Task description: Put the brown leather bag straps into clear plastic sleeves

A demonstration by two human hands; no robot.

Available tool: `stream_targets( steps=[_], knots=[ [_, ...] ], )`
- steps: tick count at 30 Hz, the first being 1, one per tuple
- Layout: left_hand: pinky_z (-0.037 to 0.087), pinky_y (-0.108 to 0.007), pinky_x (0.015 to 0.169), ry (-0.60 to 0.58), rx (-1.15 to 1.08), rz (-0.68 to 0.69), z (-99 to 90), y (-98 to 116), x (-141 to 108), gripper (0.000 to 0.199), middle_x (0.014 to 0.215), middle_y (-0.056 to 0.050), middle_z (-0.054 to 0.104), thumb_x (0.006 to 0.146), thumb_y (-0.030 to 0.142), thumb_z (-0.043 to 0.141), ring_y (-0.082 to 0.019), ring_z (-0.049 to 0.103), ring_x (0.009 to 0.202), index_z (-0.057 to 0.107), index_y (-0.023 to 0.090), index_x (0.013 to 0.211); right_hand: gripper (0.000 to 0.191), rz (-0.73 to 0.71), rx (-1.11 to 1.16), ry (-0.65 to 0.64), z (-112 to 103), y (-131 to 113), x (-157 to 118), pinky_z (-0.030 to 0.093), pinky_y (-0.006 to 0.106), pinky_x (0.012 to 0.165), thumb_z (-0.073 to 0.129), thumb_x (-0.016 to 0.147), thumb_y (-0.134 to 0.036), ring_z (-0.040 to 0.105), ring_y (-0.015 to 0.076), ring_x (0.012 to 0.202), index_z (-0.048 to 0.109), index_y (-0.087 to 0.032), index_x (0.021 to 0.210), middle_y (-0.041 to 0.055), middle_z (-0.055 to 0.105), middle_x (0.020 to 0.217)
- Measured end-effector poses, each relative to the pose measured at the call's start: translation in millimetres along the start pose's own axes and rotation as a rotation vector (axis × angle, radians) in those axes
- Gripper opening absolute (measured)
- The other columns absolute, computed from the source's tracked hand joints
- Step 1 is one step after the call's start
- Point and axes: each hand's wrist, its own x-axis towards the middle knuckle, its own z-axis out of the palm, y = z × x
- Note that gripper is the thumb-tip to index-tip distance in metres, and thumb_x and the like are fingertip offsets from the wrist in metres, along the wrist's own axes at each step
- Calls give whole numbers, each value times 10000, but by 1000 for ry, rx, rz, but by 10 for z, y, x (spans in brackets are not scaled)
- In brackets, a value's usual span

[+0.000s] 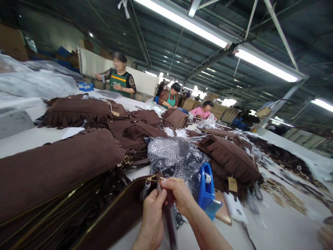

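A dark brown bag [122,205] with a gold zipper lies in front of me, its end ring close to my fingers. My left hand [153,215] is closed, pinching a dark brown strap [169,222] that hangs down between my wrists and looks wrapped in clear plastic. Just above, my right hand [179,192] is closed on the upper end of the same strap, by the metal hardware at the bag's corner. My fingers hide the exact join between strap and ring. A small plastic-wrapped piece [145,190] hangs from the zipper end.
Stacked brown bags [59,163] fill the left. Behind my hands lies a patterned silver-black wrapping sheet [177,156]. To the right are a blue tape dispenser [206,189], a phone [223,208], a white device [235,206] and a fringed bag [230,158] with a tag. Co-workers [121,78] stand across the table.
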Motion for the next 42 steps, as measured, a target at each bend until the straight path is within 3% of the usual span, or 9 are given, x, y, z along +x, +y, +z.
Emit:
stream_targets(
  steps=[3,7,11,20,24,27,31,34,42],
  knots=[
    [383,-202,520,-6,-149,-85,59,4,-26,361,590,-8,594,615,363,676,-90,480,516,610,113,868,218,-5,-51,-11,-18,-42,-26,278,192,312,688,510,-314,377,70,337,567,-155,599,-52,486,434],
    [397,-198,461,1,-201,-152,46,19,-67,314,544,-20,604,599,351,715,-92,505,447,619,108,774,314,-296,-269,8,-35,-126,-47,319,176,383,653,568,-245,510,113,560,652,-204,880,-13,602,717],
    [417,-199,456,19,-178,-161,6,2,-81,244,567,-23,622,619,324,704,-102,538,458,604,119,707,178,-405,-473,-27,-63,-156,-16,366,204,466,556,675,-270,511,137,614,704,-207,750,2,614,669],
    [385,-188,449,52,-185,-139,13,-20,-56,302,548,-30,622,607,314,701,-97,525,446,608,106,805,175,-368,-421,-33,-133,-95,19,382,230,502,571,671,-273,502,121,528,704,-180,735,-13,623,591],
    [344,-170,413,119,-104,-128,40,18,-80,301,492,-9,584,591,307,688,-71,468,393,604,93,785,169,-596,-529,128,-344,-128,-168,426,281,717,538,756,-285,575,184,786,681,-208,803,27,657,805],
    [349,-163,410,167,-76,-122,46,13,-100,297,484,2,574,555,310,698,-65,458,397,600,101,742,176,-732,-648,414,-742,-133,-374,403,304,772,518,781,-314,554,203,849,654,-209,821,53,635,870],
    [382,-165,420,178,-55,-120,14,-55,-107,345,508,-3,593,508,318,737,-73,479,424,610,106,749,237,-578,-656,752,-1406,-34,-505,372,351,766,534,697,-406,525,243,843,646,-206,758,80,615,856],
    [404,-164,424,159,-13,-155,-1,-81,-101,362,531,-13,614,490,304,755,-81,502,440,619,106,760,226,-421,-610,767,-1729,92,-463,361,346,689,566,610,-426,520,235,715,629,-213,567,51,603,651],
    [428,-186,412,164,-7,-175,57,152,-80,108,528,-37,618,627,135,643,-95,519,411,610,100,724,305,-193,-277,655,-1669,235,-339,362,278,617,618,547,-458,511,162,650,652,-158,593,18,612,631]
  ],
)
